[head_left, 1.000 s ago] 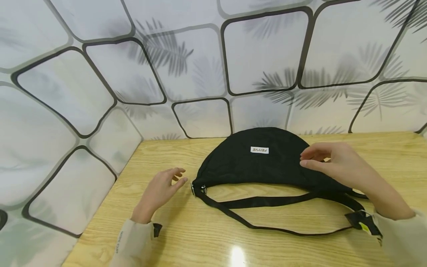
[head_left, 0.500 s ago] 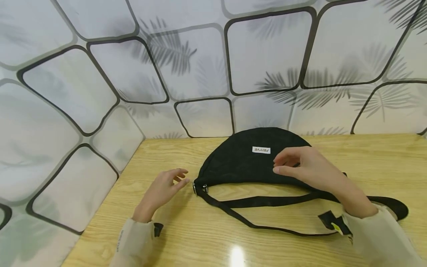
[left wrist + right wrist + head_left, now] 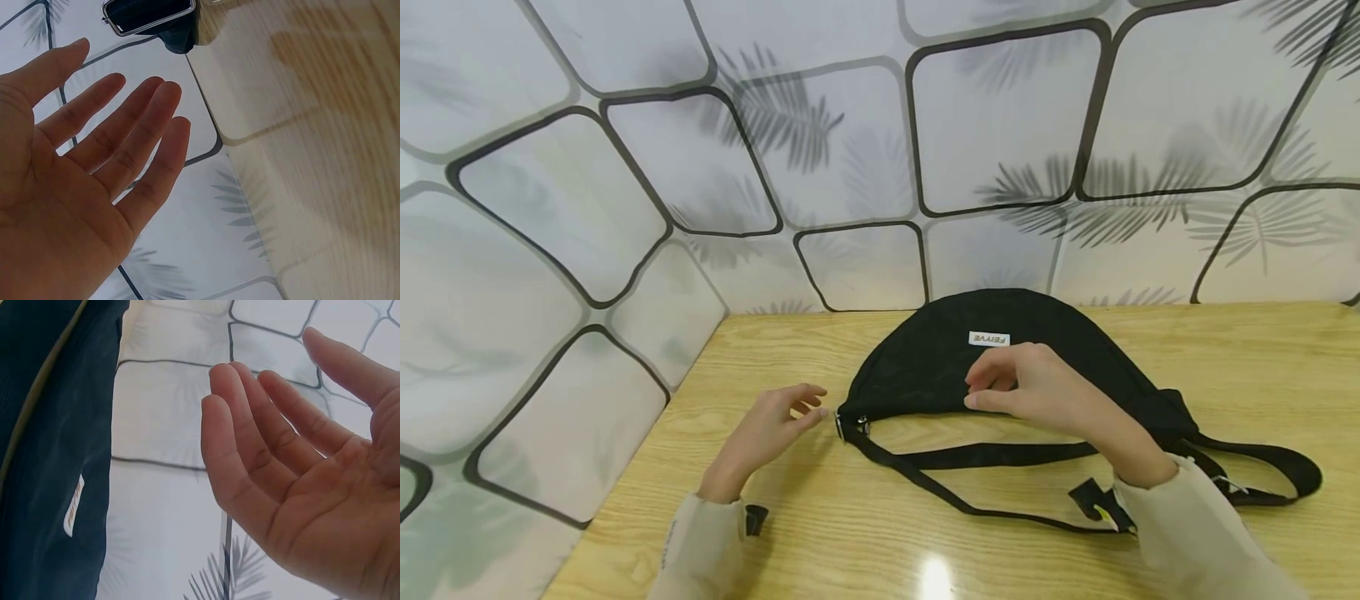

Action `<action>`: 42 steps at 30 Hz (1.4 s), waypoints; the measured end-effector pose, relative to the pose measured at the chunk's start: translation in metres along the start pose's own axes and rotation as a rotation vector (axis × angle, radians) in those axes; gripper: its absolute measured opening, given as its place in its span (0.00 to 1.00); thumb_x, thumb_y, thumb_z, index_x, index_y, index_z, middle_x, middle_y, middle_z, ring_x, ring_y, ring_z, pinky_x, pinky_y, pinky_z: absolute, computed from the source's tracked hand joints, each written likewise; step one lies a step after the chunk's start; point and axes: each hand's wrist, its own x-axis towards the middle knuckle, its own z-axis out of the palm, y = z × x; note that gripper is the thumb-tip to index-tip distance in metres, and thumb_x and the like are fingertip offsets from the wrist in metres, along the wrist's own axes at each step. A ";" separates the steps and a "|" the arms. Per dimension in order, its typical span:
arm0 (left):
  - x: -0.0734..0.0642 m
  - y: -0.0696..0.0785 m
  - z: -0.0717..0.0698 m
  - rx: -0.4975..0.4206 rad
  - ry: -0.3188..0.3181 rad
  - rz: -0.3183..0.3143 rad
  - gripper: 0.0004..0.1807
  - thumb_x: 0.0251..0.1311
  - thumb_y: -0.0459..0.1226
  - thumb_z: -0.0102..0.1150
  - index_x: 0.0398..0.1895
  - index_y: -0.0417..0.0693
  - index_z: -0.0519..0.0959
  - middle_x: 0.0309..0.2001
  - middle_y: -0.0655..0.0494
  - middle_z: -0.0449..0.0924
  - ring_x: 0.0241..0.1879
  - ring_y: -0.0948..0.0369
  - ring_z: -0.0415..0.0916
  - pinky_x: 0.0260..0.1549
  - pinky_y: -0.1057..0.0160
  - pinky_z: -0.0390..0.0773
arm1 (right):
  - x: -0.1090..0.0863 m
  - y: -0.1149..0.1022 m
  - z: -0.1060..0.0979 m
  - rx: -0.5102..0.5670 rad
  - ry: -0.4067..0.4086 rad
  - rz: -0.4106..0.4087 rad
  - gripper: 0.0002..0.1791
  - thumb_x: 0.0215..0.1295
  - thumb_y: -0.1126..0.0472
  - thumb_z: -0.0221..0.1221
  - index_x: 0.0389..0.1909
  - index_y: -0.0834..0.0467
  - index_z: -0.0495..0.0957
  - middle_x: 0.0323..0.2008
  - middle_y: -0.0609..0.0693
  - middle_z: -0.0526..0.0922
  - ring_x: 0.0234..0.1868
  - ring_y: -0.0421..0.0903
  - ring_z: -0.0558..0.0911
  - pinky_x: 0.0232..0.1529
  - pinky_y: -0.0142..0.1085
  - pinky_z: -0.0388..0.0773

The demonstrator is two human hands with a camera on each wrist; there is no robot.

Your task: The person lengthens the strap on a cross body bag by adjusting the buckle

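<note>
A black half-moon sling bag lies flat on the wooden table, its white label reading upside down. My left hand hovers beside the bag's left corner, close to a metal strap buckle; the left wrist view shows its loosely bent fingers with nothing in them. Over the front of the bag hangs my right hand, its fingers bent and holding nothing, as the right wrist view also shows. The black strap loops along the near side, partly hidden by my right forearm.
A pale wall with dark outlined shapes and leaf prints rises behind and to the left of the wooden table. At the right, a wider strap loop curves out from the bag's end.
My right hand has moved left and slightly nearer, from the bag's right part to above its middle, uncovering the right end and strap loop. My left hand has barely moved.
</note>
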 end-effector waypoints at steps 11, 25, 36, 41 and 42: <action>0.001 -0.001 0.002 -0.047 -0.035 0.004 0.19 0.70 0.36 0.62 0.56 0.29 0.79 0.49 0.39 0.84 0.44 0.47 0.84 0.41 0.52 0.83 | 0.016 -0.002 0.022 0.101 -0.078 -0.016 0.06 0.66 0.62 0.67 0.40 0.60 0.84 0.33 0.43 0.86 0.34 0.45 0.84 0.35 0.37 0.80; 0.002 0.001 0.005 -0.078 -0.088 -0.021 0.21 0.66 0.36 0.67 0.58 0.31 0.79 0.48 0.42 0.84 0.43 0.50 0.84 0.42 0.53 0.83 | 0.033 -0.009 0.047 0.115 -0.173 -0.039 0.09 0.65 0.62 0.68 0.42 0.64 0.84 0.34 0.45 0.86 0.35 0.38 0.82 0.35 0.33 0.79; 0.005 0.001 0.008 -0.082 -0.108 0.020 0.19 0.65 0.35 0.67 0.55 0.33 0.80 0.45 0.44 0.85 0.42 0.51 0.85 0.41 0.54 0.83 | 0.035 -0.018 0.061 0.149 -0.395 -0.005 0.09 0.66 0.63 0.67 0.41 0.65 0.83 0.27 0.43 0.83 0.22 0.44 0.83 0.25 0.33 0.80; 0.006 0.002 0.008 -0.093 -0.110 0.024 0.18 0.65 0.35 0.67 0.53 0.32 0.81 0.44 0.44 0.85 0.41 0.51 0.85 0.41 0.55 0.83 | 0.036 -0.017 0.064 0.191 -0.544 -0.044 0.05 0.66 0.69 0.65 0.40 0.66 0.83 0.25 0.47 0.84 0.18 0.43 0.81 0.23 0.34 0.80; 0.007 0.002 0.009 -0.094 -0.113 0.023 0.18 0.65 0.35 0.67 0.53 0.32 0.81 0.44 0.44 0.85 0.41 0.51 0.84 0.41 0.55 0.83 | 0.036 -0.017 0.065 0.193 -0.574 -0.052 0.05 0.66 0.70 0.64 0.41 0.66 0.83 0.24 0.47 0.84 0.17 0.42 0.80 0.23 0.36 0.81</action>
